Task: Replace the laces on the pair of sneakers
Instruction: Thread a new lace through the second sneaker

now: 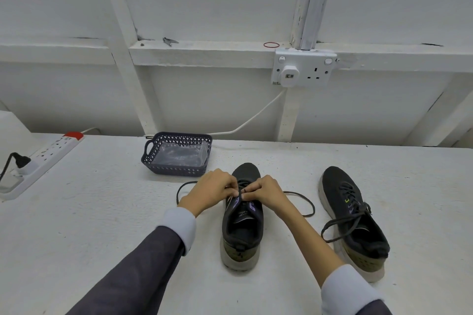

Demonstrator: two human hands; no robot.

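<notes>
The left hand (212,190) and right hand (266,193) meet over the tongue of the middle sneaker (243,233), fingers curled, each pinching the dark lace (311,203) at the upper eyelets; the fingers hide which eyelet is being threaded; the lace's free ends trail on the table (102,212) to either side, so this shoe seems nearly laced but untied; the second sneaker (335,181), apart on the right, looks fully laced with its ends loose; a basket (176,170) sits behind.

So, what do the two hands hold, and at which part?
The left hand and the right hand both pinch the dark lace near the upper eyelets of the sneaker under them.
</notes>
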